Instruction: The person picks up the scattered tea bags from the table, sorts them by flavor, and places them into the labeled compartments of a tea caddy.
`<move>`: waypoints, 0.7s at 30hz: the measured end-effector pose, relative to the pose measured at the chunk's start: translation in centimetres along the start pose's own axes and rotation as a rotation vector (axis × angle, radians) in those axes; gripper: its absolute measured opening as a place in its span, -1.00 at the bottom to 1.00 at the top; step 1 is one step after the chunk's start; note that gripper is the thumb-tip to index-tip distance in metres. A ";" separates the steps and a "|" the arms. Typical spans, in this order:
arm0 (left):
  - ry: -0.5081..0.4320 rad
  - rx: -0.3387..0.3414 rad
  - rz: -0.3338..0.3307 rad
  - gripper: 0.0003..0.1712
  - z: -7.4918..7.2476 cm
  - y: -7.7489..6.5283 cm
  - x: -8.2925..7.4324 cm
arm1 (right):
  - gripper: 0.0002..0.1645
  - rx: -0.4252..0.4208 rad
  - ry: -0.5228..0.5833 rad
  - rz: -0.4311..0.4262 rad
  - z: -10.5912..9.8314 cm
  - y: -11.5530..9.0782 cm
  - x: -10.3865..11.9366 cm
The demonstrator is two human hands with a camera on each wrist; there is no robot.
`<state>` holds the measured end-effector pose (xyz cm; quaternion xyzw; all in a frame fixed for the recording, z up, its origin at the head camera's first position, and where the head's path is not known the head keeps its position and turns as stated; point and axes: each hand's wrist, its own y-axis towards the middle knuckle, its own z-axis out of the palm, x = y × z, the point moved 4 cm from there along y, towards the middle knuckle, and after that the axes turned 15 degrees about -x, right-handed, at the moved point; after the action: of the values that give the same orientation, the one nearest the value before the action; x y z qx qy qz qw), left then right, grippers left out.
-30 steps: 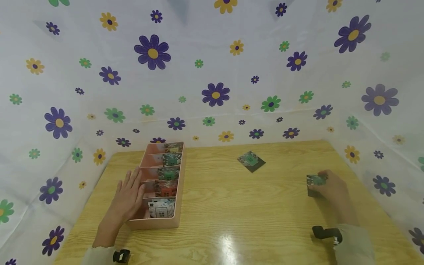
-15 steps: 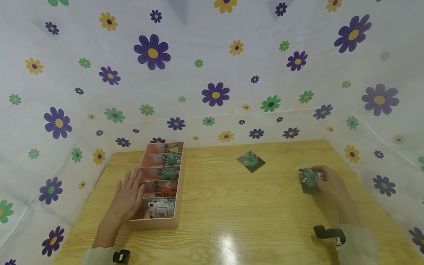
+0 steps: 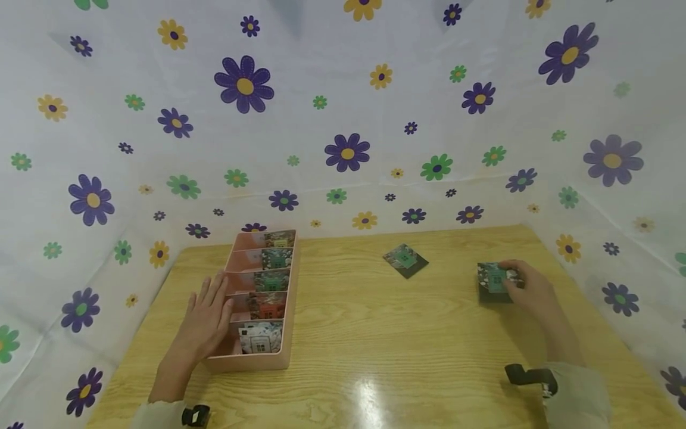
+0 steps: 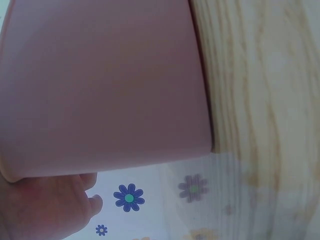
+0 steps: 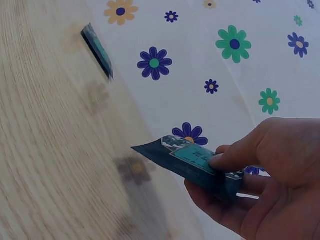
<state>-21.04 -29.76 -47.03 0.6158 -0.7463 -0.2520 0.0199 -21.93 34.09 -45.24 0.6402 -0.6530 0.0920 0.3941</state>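
Observation:
A pink box (image 3: 276, 361) with several compartments stands at the left of the table, one stack of flat printed sachets per compartment. My left hand (image 3: 200, 319) rests along its left rim, fingers straight; in the left wrist view the box wall (image 4: 105, 90) hides most of that hand. On the right, my right hand (image 3: 533, 292) pinches a dark green sachet (image 3: 492, 279) between thumb and fingers. The right wrist view shows this sachet (image 5: 187, 160) raised over the table, its shadow below. A second green sachet (image 3: 405, 260) lies flat near the back.
The wood-grain table (image 3: 370, 333) ends at a flower-printed white cloth (image 3: 300, 119) that hangs behind and along both sides. White sachets (image 3: 261, 338) fill the nearest compartment, red ones (image 3: 269, 305) the one behind it.
My right hand has moved a little left and away from me with the sachet, turning its printed face more into view. My left hand and the box have stayed in place.

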 end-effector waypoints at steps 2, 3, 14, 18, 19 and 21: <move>-0.001 -0.009 0.002 -0.29 -0.1 -0.1 0.0 | -0.55 -0.008 0.006 -0.010 0.2 0.1 0.3; 0.000 -0.015 0.006 -0.30 -0.1 -0.1 0.0 | -0.55 -0.015 0.009 -0.015 0.2 0.2 0.5; 0.005 -0.007 -0.010 -0.29 0.0 -0.1 0.1 | -0.50 -0.035 0.068 -0.056 1.1 0.4 2.1; 0.013 -0.002 -0.009 -0.29 0.0 0.0 0.1 | -0.48 -0.049 0.083 -0.064 1.1 0.4 2.9; 0.010 -0.004 -0.005 -0.29 0.1 0.0 0.2 | -0.48 -0.053 0.092 -0.066 1.1 0.3 3.1; 0.010 -0.004 -0.002 -0.29 0.1 0.0 0.2 | -0.48 -0.063 0.111 -0.075 1.1 0.3 3.5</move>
<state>-21.09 -29.88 -47.23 0.6178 -0.7451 -0.2502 0.0246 -22.18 30.76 -43.68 0.6452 -0.6085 0.0918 0.4528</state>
